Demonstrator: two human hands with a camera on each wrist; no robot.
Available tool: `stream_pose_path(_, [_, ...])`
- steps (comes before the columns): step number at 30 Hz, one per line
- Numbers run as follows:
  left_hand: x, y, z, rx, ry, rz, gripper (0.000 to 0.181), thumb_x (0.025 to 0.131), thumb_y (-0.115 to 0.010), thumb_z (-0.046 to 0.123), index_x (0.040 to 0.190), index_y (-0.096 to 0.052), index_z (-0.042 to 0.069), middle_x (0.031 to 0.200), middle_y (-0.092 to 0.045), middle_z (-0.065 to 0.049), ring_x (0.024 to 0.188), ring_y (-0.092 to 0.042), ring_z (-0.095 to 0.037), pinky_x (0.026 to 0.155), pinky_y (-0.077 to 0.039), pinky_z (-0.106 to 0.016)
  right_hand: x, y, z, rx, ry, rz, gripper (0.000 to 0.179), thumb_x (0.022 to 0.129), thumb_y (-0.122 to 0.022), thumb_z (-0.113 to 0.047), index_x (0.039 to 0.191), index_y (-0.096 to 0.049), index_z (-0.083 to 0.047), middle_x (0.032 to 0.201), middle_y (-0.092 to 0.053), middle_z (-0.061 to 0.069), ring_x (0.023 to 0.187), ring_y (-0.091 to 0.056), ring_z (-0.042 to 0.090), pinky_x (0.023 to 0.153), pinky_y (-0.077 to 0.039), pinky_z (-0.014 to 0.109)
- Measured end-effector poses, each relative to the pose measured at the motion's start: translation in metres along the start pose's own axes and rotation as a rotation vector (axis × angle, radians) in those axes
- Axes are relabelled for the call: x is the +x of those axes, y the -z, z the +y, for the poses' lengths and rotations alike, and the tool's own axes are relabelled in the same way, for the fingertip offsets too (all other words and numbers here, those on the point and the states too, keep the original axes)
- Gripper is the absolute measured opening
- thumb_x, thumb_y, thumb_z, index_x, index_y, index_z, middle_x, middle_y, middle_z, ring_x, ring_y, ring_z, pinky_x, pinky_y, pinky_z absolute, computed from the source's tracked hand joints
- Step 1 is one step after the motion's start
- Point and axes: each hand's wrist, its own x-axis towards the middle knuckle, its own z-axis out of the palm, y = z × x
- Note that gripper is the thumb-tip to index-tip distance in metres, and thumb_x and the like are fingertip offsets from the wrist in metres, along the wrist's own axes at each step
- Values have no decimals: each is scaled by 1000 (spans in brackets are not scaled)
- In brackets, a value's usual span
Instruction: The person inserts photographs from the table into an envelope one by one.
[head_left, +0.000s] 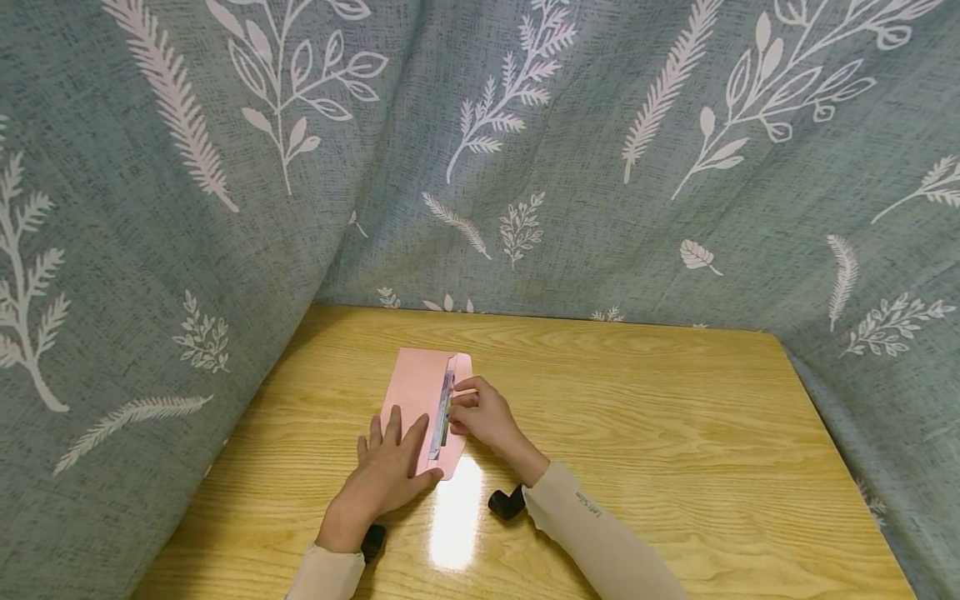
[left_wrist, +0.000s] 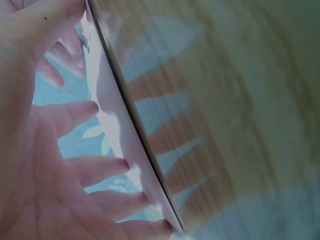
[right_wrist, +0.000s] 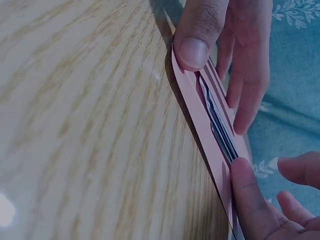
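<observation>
A pink envelope [head_left: 416,375] lies on the table with its flap spread toward the right. Inside its mouth shows a thin stack of printed papers [head_left: 442,417], purple-grey and green; their exact kind cannot be told. My left hand [head_left: 386,471] rests on the envelope with fingers spread, its thumb [right_wrist: 192,52] pressing near the flap's near end. At the mouth, my right hand [head_left: 487,421] reaches over the flap, one fingertip [right_wrist: 242,172] touching the papers' edge. Its other fingers [right_wrist: 300,170] stand apart from the stack in the right wrist view.
The wood-grain table [head_left: 637,417] extends to the right and behind the envelope. A grey-green curtain [head_left: 562,167] with white leaf prints encloses its back and sides. Black wrist devices [head_left: 506,504] sit by both wrists. A bright light reflection lies in front of the envelope.
</observation>
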Motion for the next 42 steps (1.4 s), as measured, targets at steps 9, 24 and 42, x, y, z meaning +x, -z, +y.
stream_pose_path(9, [0, 0, 0, -5, -8, -1, 87, 89, -70, 56, 158, -33, 17, 159, -10, -35, 141, -3, -61, 102, -14, -79, 0, -6, 1, -18, 18, 4, 34, 92, -67, 3, 124, -55, 6, 103, -69, 21, 78, -71, 26, 68, -60, 37])
stream_pose_path(24, [3, 1, -1, 6, -8, -9, 85, 90, -69, 54, 158, -33, 17, 159, -11, -34, 141, -3, -62, 102, -13, -79, -1, -12, -2, -265, 108, 34, 29, 90, -70, -2, 118, -61, 0, 102, -69, 13, 79, -70, 19, 65, -57, 28])
stream_pose_path(42, [3, 0, -3, -29, -2, -8, 85, 91, -68, 54, 158, -34, 16, 160, -8, -33, 142, -1, -60, 103, -10, -79, 1, -5, 6, -350, 110, 9, 27, 93, -69, -10, 119, -65, -4, 109, -67, 7, 91, -67, 17, 75, -55, 28])
